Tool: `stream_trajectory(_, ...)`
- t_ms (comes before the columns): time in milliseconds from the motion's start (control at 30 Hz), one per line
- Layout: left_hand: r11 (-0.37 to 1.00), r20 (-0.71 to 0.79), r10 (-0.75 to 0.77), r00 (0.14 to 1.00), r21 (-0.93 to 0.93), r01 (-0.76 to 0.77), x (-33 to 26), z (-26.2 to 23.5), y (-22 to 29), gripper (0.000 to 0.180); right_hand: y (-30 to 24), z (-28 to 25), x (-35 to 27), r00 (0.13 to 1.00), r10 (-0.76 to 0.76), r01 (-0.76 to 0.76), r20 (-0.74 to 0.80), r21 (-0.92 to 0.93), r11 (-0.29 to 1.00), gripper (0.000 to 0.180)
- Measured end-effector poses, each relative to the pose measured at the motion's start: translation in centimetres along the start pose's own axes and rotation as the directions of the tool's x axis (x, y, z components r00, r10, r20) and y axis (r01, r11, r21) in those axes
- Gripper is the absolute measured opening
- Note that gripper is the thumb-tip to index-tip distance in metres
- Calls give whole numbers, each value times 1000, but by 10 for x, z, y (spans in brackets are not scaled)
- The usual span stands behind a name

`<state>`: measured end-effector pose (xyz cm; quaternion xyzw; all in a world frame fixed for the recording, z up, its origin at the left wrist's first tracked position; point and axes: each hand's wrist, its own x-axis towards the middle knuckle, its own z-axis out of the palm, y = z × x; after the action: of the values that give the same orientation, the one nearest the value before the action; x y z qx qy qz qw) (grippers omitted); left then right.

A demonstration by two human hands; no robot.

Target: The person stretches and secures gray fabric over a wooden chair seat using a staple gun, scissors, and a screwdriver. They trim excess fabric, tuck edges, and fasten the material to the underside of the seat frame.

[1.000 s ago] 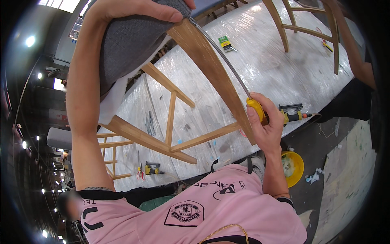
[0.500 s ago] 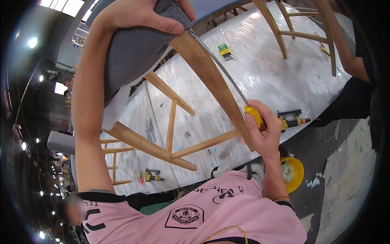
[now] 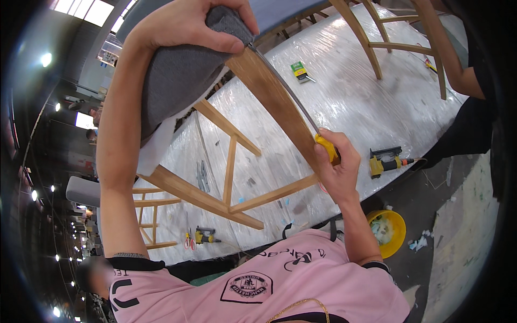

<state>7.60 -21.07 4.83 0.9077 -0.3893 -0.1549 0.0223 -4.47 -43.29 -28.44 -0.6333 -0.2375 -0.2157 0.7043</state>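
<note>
The left hand (image 3: 207,29) is gripping a corner of the grey-seated chair (image 3: 180,81), tilting over the desk (image 3: 344,105). The right hand (image 3: 340,164) is clasping a yellow-handled tool (image 3: 325,144), its metal shaft (image 3: 293,94) reaching that corner.

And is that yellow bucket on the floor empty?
Not empty: the yellow bucket has pale, fluffy-looking scraps inside, showing through its open top. I can't tell how deep they go.
</note>
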Motion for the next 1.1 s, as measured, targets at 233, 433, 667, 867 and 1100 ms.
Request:
stream_trajectory(233, 1000, -25, -21, 999, -7, 21, -3, 5, -1, 42, 10, 4, 4, 995, 44, -55, 89, 126, 991, 34)
stream_trajectory(433, 981, -47, -109, 993, -165, 100, 4, 1, 23, 34, 6, 13, 9, 991, -103, 97, -88, -69, 993, 27)
stream_trajectory(667, 943, -33, -215, 976, -269, 198, -1, 4, 22, 35, -20, -6, 9, 976, 194, -202, 99, 86, 975, 35)
stream_trajectory(867, 945, -44, -162, 986, -295, 142, 3, 2, 20, 31, -3, -4, -13, 996, 33, -30, 79, -38, 999, 37)
stream_trajectory(1100, 947, -81, -146, 986, -300, 115, 4, 5, 20, 29, -10, -1, 10, 998, 58, -55, 40, -72, 996, 40)
